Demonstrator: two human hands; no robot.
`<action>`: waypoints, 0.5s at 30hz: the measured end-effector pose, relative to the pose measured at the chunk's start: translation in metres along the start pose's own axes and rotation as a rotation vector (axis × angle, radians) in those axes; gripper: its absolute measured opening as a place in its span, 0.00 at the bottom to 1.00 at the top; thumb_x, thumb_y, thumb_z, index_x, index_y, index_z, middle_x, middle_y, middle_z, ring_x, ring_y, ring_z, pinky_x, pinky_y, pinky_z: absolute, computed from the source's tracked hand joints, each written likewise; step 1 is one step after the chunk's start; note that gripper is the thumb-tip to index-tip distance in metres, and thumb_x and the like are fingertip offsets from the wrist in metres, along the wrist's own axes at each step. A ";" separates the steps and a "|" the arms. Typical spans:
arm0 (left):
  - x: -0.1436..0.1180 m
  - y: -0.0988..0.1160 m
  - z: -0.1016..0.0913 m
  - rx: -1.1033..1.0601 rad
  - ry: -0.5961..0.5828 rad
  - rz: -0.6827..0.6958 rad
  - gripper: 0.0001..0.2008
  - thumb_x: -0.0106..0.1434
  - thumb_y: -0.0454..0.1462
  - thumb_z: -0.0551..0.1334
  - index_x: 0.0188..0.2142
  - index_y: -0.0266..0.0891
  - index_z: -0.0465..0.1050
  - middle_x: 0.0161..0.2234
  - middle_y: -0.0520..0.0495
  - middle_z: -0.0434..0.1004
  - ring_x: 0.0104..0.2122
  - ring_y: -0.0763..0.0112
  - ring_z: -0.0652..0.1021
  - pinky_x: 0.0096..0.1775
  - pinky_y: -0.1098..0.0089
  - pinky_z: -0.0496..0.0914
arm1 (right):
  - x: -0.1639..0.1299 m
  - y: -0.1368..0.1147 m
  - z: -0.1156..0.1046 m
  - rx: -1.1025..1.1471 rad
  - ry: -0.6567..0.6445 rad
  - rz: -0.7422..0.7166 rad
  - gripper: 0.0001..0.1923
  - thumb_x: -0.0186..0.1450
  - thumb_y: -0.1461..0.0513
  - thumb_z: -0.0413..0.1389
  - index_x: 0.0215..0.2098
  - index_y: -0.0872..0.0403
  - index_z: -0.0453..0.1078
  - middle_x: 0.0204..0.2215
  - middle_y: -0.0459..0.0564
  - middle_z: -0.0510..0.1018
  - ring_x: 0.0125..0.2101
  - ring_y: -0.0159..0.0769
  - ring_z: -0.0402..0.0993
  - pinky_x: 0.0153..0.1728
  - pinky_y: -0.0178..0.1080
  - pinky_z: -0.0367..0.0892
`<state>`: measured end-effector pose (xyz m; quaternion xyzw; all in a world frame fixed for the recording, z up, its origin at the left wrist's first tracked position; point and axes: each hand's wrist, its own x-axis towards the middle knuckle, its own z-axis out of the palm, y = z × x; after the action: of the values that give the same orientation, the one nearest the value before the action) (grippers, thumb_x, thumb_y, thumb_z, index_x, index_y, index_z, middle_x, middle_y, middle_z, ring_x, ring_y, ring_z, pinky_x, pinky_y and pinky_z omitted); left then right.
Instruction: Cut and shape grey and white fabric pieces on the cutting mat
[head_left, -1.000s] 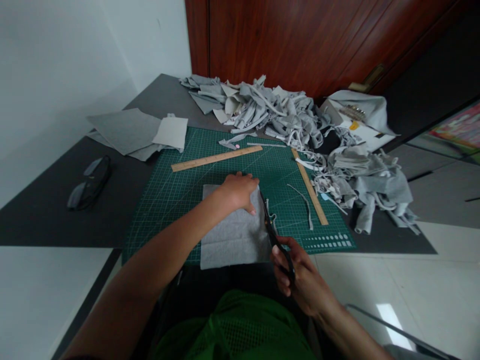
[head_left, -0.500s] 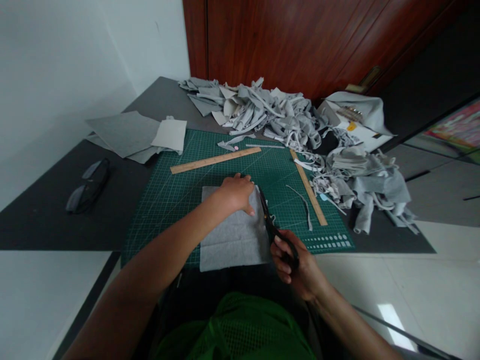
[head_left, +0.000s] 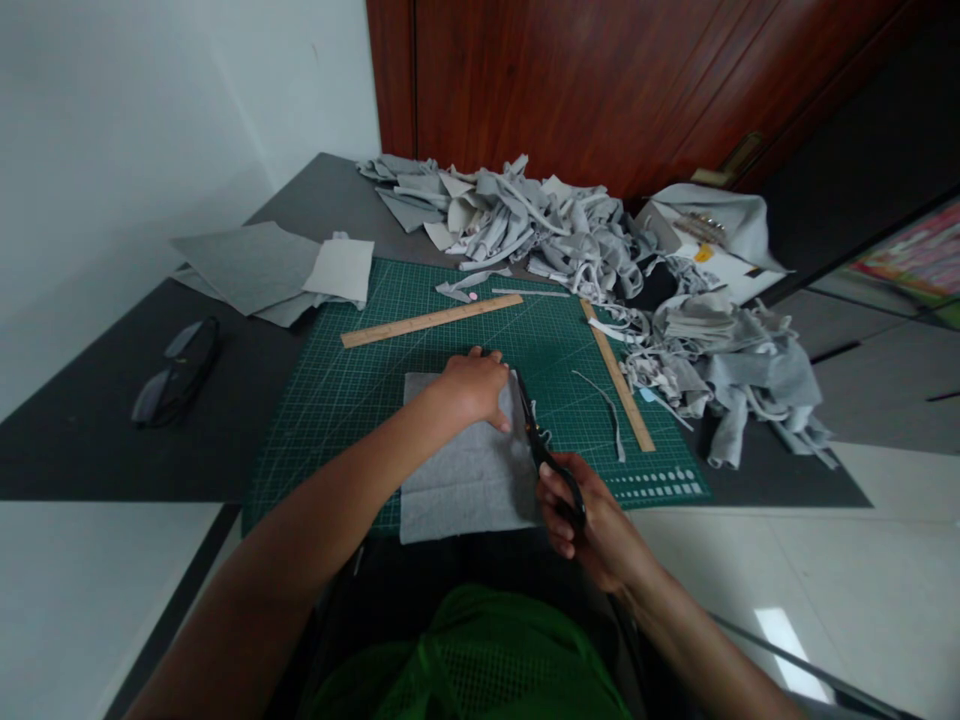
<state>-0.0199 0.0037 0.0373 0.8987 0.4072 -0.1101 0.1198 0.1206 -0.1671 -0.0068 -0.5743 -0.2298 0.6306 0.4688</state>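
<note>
Left hand [head_left: 471, 388] pressed flat, fingers spread, on the far edge of a grey felt sheet [head_left: 465, 470] lying on the green cutting mat [head_left: 352, 390]. Right hand [head_left: 592, 525] closed around the handles of black scissors [head_left: 541, 450], blades along the sheet's right edge. Two wooden rulers [head_left: 427, 320] on the mat beyond; grey fabric scraps [head_left: 570, 235] heaped at the bench's far side.

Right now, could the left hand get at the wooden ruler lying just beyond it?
Probably yes: the left hand presses on the grey felt, and only bare green mat lies between it and the wooden ruler.
</note>
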 end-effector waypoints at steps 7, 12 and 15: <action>0.001 -0.002 0.003 0.001 0.003 0.005 0.44 0.57 0.52 0.74 0.68 0.41 0.66 0.70 0.35 0.63 0.68 0.39 0.64 0.59 0.54 0.69 | -0.001 0.003 0.002 -0.014 -0.004 -0.030 0.33 0.52 0.44 0.73 0.43 0.48 0.63 0.23 0.33 0.68 0.14 0.21 0.55 0.10 0.25 0.53; 0.001 -0.002 0.003 -0.006 0.015 0.008 0.43 0.56 0.51 0.74 0.68 0.44 0.67 0.69 0.37 0.65 0.67 0.40 0.65 0.58 0.55 0.70 | -0.001 0.004 0.000 -0.004 -0.029 -0.051 0.31 0.53 0.45 0.73 0.43 0.48 0.64 0.24 0.34 0.68 0.14 0.21 0.56 0.11 0.25 0.53; 0.000 -0.001 0.002 -0.010 0.010 0.004 0.43 0.56 0.51 0.74 0.68 0.43 0.66 0.70 0.36 0.64 0.68 0.40 0.64 0.59 0.54 0.69 | -0.001 0.007 -0.001 0.002 -0.041 -0.064 0.29 0.55 0.46 0.72 0.43 0.48 0.64 0.24 0.35 0.68 0.14 0.21 0.56 0.11 0.25 0.53</action>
<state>-0.0212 0.0041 0.0351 0.8995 0.4064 -0.1031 0.1226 0.1190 -0.1708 -0.0120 -0.5531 -0.2569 0.6273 0.4844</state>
